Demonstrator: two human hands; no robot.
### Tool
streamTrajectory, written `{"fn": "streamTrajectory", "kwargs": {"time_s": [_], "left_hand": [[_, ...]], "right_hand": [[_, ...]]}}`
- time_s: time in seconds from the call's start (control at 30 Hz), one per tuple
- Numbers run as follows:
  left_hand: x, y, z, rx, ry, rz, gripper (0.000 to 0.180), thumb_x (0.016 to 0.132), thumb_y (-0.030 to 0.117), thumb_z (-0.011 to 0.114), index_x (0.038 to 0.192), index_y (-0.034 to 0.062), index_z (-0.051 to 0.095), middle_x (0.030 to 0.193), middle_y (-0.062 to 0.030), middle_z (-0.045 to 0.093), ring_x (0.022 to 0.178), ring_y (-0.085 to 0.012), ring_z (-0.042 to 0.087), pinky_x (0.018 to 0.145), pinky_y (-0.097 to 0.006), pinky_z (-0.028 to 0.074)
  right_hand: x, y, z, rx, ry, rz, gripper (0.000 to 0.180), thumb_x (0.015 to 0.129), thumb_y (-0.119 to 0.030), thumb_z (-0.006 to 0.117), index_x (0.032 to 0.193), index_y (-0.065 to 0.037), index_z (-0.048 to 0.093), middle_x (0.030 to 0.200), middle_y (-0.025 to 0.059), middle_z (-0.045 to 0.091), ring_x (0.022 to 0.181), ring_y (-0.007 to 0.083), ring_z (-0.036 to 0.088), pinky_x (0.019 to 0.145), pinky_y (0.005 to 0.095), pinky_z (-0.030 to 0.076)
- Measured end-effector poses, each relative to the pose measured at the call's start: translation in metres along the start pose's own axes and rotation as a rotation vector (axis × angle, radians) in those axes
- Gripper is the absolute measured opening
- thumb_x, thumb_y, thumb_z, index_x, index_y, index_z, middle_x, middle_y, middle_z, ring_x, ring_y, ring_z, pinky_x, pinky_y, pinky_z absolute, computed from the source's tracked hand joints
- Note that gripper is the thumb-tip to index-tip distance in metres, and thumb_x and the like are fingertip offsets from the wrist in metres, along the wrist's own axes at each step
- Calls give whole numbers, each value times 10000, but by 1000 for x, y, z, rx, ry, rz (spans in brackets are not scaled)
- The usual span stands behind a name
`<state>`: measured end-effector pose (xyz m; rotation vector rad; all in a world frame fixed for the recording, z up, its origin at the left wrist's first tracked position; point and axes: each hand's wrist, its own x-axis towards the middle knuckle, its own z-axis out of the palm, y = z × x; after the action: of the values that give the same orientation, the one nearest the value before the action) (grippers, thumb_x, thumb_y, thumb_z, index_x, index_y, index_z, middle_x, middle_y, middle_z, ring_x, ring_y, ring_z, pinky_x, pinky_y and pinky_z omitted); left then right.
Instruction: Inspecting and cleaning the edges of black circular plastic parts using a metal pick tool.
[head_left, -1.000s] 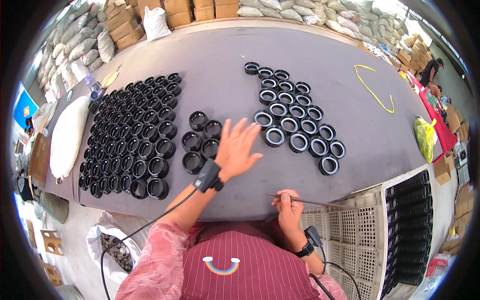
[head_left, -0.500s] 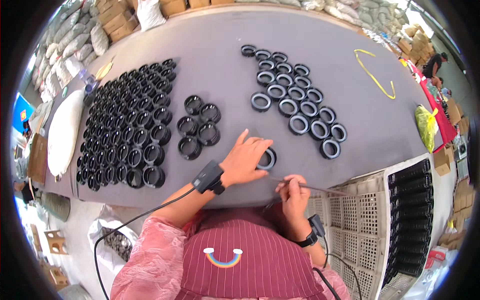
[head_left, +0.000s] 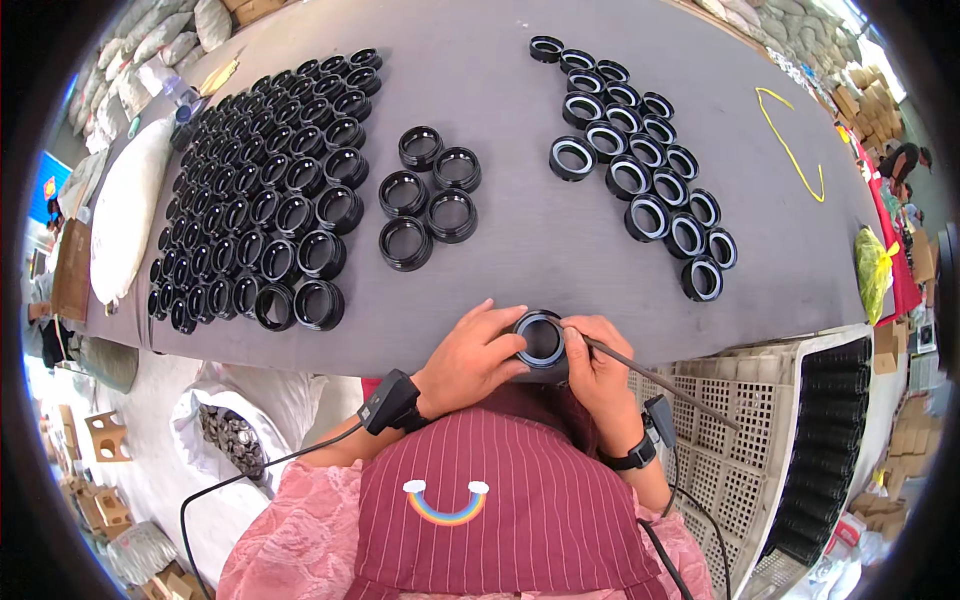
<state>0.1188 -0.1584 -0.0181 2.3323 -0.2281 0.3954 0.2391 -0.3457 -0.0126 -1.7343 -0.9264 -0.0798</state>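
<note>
At the table's near edge, my left hand [head_left: 472, 352] grips a round black ring [head_left: 541, 314] with a pale grey inner rim, its fingers and thumb against the ring's left side. My right hand [head_left: 602, 372] is closed round a thin dark rod [head_left: 665, 383]. The rod's tip end meets the ring's right rim, where my right fingers hide the exact contact. Beyond my left hand stand several black rings [head_left: 405, 264] with no pale rim showing. Farther right lie several more black rings with pale inner rims [head_left: 703, 297], in a slanting cluster.
Tight rows of black rings [head_left: 320, 325] cover the table's left part. A white sack [head_left: 130, 220] lies beyond them. Grey plastic crates [head_left: 735, 400] stand at the right, near a stack of black parts [head_left: 825, 440]. A yellow strap [head_left: 790, 145] lies far right; an open sack [head_left: 190, 425] sits below left.
My left hand has drawn the ring nearer, to the table's edge. My right hand has moved up to the ring, bringing the rod against it. The view has tilted down.
</note>
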Motion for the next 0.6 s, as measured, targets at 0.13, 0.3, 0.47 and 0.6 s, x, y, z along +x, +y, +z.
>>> {"fn": "streamTrajectory", "kwargs": {"time_s": [0.13, 0.3, 0.47, 0.6], "left_hand": [[1, 1, 2, -7, 31, 3, 271, 840, 199, 767, 1040, 53, 658, 1353, -202, 569, 1247, -363, 559, 1126, -589, 366], [-1, -1, 3, -10, 38, 3, 266, 843, 207, 764, 1035, 52, 664, 1351, -210, 571, 1251, -352, 560, 1132, -589, 362], [0, -1, 2, -17, 48, 3, 263, 840, 201, 764, 1034, 50, 670, 1357, -214, 569, 1259, -350, 557, 1134, -584, 362], [1, -1, 1, -13, 40, 5, 267, 834, 195, 765, 1033, 46, 670, 1357, -209, 574, 1276, -341, 551, 1134, -580, 363]], "right_hand": [[4, -4, -5, -83, -64, 26, 40, 904, -33, 652, 937, -23, 672, 850, 115, 691, 741, 280, 649, 694, 377, 502], [5, -6, -19, -12, -61, 132, 38, 896, -47, 656, 863, -32, 666, 817, 110, 685, 713, 272, 635, 664, 377, 486], [-4, -8, -26, 40, -149, 273, 57, 885, -61, 658, 834, -35, 664, 787, 108, 678, 700, 283, 626, 654, 387, 475], [9, -18, -25, -153, -270, 60, 66, 876, -66, 658, 815, -43, 645, 768, 112, 660, 699, 320, 613, 648, 422, 456]]}}
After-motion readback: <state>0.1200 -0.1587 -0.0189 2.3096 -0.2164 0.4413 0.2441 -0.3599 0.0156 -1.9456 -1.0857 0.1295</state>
